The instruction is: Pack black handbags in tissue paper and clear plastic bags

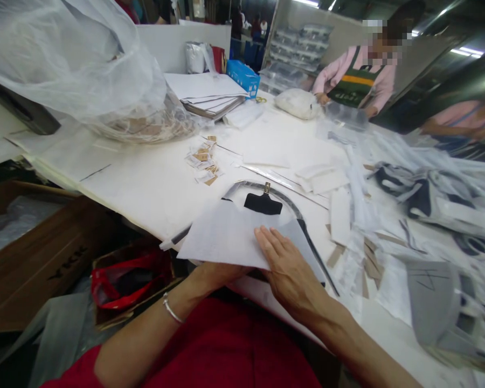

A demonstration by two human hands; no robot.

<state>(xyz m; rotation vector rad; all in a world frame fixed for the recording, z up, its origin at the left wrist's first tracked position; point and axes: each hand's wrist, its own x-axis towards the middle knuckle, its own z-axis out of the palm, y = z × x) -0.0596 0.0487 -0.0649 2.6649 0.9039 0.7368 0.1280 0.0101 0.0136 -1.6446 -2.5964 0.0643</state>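
A thin white sheet (226, 231) lies in front of me at the table edge. My right hand (285, 264) rests on its right part, fingers stretched out flat. My left hand (218, 274) reaches beneath the sheet's near edge, which hides its fingers. Behind the sheet curves a strip wrapped in clear film (289, 202), with dark ends running down both sides. Inside this curve sits a black tab (262, 203) with a small metal piece (267, 187) at its top. The sheet covers whatever lies under it.
Small paper tags (204, 159) lie beyond the sheet. Large plastic bags (105, 81) stand at left, near stacked boards (210, 94) and a blue box (242, 77). Grey pieces (432, 302) and straps fill the right. Co-workers (355, 81) work across the table. Cartons (36, 258) stand below left.
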